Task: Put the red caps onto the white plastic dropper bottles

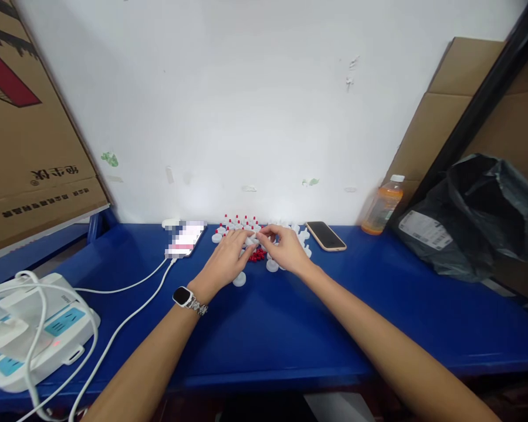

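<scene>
Round, seemingly plastic white caps [239, 279], red beads [257, 255]

The cardboard box [30, 146] bears upside-down Chinese print; the bag's label [425, 230] is too small to read.

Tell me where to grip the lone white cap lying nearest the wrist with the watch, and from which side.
Pinch the white cap by its round rim, coming straight down from above. It lies flat and low on the blue table, apart from the pile, just below the left hand, with bare surface around it for the fingers.
</scene>
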A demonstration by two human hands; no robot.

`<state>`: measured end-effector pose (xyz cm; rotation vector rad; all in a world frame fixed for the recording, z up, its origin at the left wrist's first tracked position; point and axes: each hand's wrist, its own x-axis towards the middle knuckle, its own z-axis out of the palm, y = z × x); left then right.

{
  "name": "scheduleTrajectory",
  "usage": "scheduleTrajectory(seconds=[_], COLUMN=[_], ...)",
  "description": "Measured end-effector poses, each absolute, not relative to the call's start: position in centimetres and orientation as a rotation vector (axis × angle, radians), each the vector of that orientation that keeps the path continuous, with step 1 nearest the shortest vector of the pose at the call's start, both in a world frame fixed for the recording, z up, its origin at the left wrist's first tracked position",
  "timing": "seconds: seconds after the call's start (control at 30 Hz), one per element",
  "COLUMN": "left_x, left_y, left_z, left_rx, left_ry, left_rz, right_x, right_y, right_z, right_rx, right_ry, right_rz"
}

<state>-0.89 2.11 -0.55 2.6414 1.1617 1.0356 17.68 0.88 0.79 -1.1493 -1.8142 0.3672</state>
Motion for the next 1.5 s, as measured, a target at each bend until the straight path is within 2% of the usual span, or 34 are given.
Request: scheduleTrajectory(seconds=[0.17, 0.33, 0.67, 0.93, 1.1, 1.33, 1.5], left_x=[-1.7, -1.6, -1.2, -1.1, -1.1, 0.1, 0.4], left_y=[2.6, 2.4, 1.9, 2.0, 2.1, 1.5, 1.4], left_z=[-0.8, -0.6, -0.3, -0.4, -0.8, -0.9, -1.1], left_rx=[2.589, 2.584, 2.642, 2.619, 2.623, 2.704, 2.719], left_ry=[1.21, 1.208, 1.177, 1.174, 1.154, 1.077, 1.05], left_rz=[1.022, 0.993, 0.944, 0.93, 0.948, 0.967, 0.974], right_x=[19.7, 19.9, 19.1, 19.5, 20.4, 20.3, 20.9], right_y=[0.4, 0.5, 1.2, 1.8, 1.5, 1.4, -1.5], right_z=[-0.2, -0.3, -1.1, -0.8, -0.3, -0.5, 0.5], right_rx=[-1.312, -1.449, -1.453, -1.227, -1.271, -1.191, -1.254], right_ry=[-2.274, -2.317, -2.265, -1.789, -1.895, -1.719, -1.84], right_rz=[-0.099, -0.23, -0.192, 0.396, 0.284, 0.057, -0.043])
